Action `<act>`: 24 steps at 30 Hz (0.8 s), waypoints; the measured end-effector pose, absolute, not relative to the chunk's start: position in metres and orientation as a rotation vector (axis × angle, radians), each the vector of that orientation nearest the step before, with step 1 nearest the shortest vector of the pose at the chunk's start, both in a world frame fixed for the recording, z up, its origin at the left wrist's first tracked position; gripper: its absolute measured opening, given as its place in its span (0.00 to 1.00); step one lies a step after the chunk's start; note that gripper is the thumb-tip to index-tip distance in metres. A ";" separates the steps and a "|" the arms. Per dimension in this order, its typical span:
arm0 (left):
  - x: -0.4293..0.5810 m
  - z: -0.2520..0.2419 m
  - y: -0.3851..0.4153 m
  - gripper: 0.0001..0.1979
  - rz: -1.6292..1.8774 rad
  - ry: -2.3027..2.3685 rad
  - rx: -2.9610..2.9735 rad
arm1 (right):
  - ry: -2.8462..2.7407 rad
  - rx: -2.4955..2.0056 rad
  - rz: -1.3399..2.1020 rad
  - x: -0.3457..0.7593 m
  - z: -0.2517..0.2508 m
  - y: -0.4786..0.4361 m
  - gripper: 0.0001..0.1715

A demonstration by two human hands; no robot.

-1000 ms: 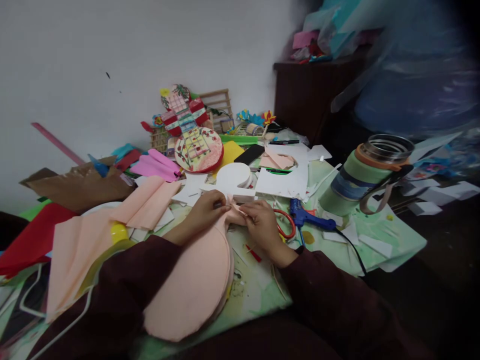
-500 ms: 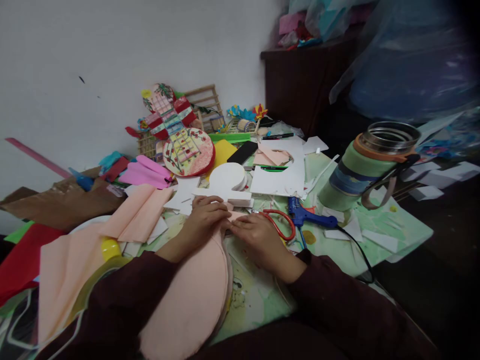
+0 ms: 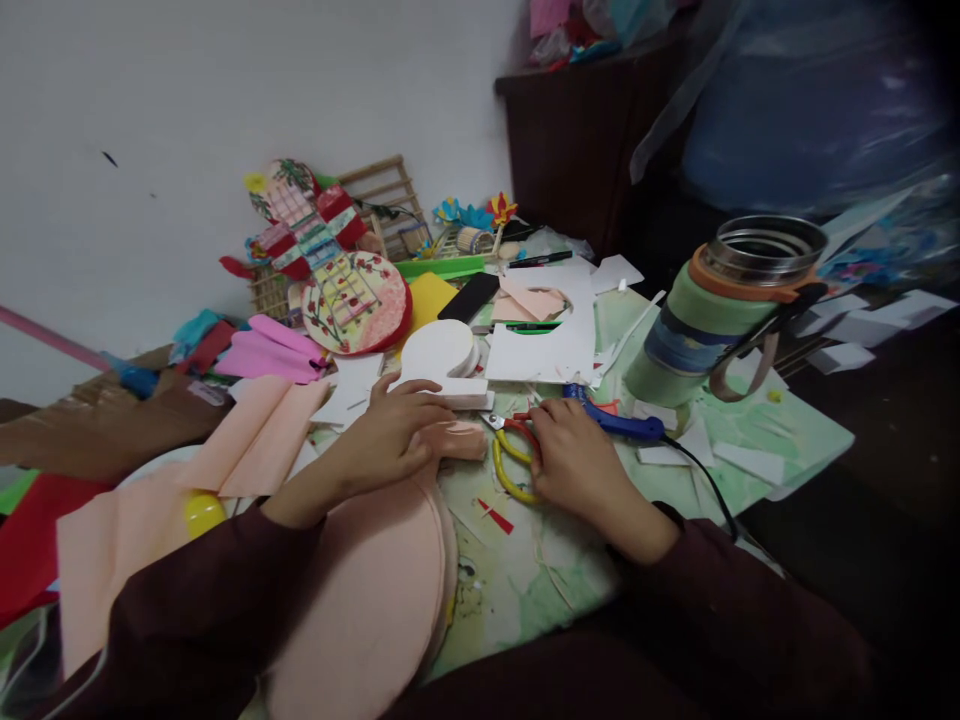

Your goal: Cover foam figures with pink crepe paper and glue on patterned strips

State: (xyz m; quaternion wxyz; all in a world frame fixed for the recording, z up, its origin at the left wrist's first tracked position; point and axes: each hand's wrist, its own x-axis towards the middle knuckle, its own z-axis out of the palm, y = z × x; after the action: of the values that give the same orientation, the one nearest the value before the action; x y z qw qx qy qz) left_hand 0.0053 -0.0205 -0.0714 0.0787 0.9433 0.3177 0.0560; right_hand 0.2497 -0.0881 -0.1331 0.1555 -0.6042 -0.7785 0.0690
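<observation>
A lute-shaped craft piece (image 3: 360, 600), wrapped in peach crepe paper, leans from my lap onto the table edge, its narrow neck pointing away. My left hand (image 3: 382, 430) is closed around that neck, thumb on the near side and fingers over the far side. Scissors (image 3: 517, 470) with one red and one yellow handle lie just right of the neck. My right hand (image 3: 574, 460) has its fingers closed on the red handle; part of that handle is hidden. A red paper scrap (image 3: 496, 516) lies below the scissors.
White foam cutouts (image 3: 436, 348) and a foam sheet (image 3: 540, 352) lie beyond my hands. A blue glue gun (image 3: 622, 424) with a cord rests to the right, near an uncapped green flask (image 3: 697, 330). Peach crepe paper (image 3: 240, 430) covers the left side. Decorated craft models (image 3: 356, 300) stand behind.
My right hand has left the neck, moved right and taken hold of the scissors. My left hand stays at the neck. The view has shifted slightly.
</observation>
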 end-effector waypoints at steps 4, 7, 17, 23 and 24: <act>0.021 -0.069 -0.020 0.18 0.214 0.933 2.760 | -2.271 -1.722 0.178 0.240 -0.131 -0.091 0.19; 0.035 -0.084 -0.016 0.12 0.191 0.948 2.757 | -2.328 -1.733 0.164 0.234 -0.132 -0.093 0.21; 0.024 -0.115 -0.014 0.10 0.683 1.003 2.322 | -2.379 -1.836 0.233 0.232 -0.121 -0.087 0.25; 0.022 -0.115 -0.016 0.08 0.788 0.922 2.223 | -2.344 -2.011 0.274 0.253 -0.111 -0.098 0.26; 0.022 -0.115 -0.016 0.08 0.797 0.915 2.221 | -2.331 -1.998 0.275 0.258 -0.112 -0.101 0.30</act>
State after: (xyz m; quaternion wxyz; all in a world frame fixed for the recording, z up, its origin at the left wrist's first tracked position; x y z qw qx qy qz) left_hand 0.0217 -0.0156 -0.1152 0.3006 0.8370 0.3447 0.3004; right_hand 0.2578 -0.1013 -0.1120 0.0296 -0.6478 -0.7560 0.0891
